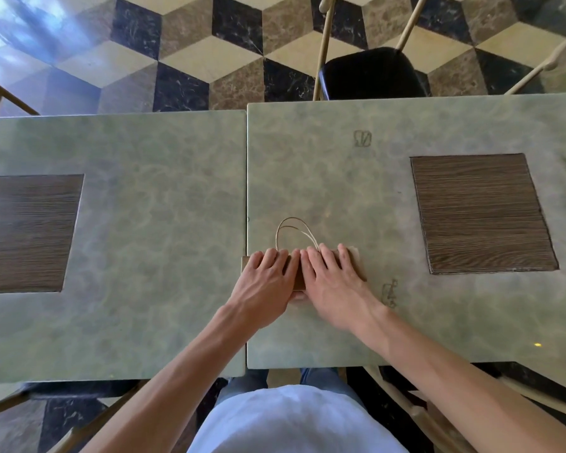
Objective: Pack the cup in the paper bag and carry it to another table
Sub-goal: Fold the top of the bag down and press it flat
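Observation:
A flat brown paper bag (357, 260) lies on the right green table (340, 171), close to its left edge. The bag's twine handles (291, 228) loop out on the far side. My left hand (268, 276) and my right hand (334, 276) lie side by side on top of the bag, fingers stretched over it. The left thumb sits at the bag's near edge; the right thumb is hidden. Most of the bag is covered by my hands. No cup is in view.
A second green table (144, 230) stands against the right one on the left, with a narrow seam between them. Each has a dark wood inlay (481, 214). A black-seated chair (373, 73) stands beyond the right table. More chair frames flank my legs.

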A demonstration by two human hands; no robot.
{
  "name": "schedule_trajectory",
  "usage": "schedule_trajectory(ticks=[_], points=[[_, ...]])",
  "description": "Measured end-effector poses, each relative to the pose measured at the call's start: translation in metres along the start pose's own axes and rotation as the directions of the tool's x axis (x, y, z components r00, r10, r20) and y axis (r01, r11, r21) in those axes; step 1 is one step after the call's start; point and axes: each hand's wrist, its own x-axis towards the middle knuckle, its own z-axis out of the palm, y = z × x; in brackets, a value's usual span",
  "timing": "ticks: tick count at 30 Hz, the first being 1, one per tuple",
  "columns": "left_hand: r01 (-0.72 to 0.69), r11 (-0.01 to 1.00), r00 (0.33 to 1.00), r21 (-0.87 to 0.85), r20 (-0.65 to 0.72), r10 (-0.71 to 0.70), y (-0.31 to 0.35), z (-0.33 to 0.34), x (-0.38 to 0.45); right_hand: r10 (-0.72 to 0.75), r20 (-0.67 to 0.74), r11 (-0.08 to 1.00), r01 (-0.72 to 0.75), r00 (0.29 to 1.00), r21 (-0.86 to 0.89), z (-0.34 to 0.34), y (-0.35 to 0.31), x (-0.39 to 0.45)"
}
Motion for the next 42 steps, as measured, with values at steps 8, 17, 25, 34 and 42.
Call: schedule_trajectory(ticks=[8,17,25,34,42], points=[[0.063,0.998,0.987,0.013,-0.151,-0.06,0.017,0.02,-0.015,0.016,-0.156,0.999,-0.01,0.988,0.04,0.037,-0.005,-0.009],[-0.027,0.998,0.998,-0.061,-0.064,0.023,-0.002,0.019,-0.024,0.038,-0.175,0.991,-0.015,0.984,0.134,0.036,0.006,-0.014],[0.058,0.986,0.998,-0.157,-0.029,-0.063,-0.003,0.017,-0.026,0.051,-0.112,0.979,-0.027,0.992,0.204,0.032,0.007,-0.014],[0.44,0.859,0.878,-0.262,-0.075,-0.473,0.02,0.024,-0.014,0.319,-0.344,0.924,-0.208,0.883,0.322,0.036,-0.011,-0.002],[0.545,0.788,0.779,-0.287,-0.174,-0.603,0.028,0.027,0.001,0.45,-0.29,0.887,-0.384,0.845,0.257,0.028,-0.03,0.022]])
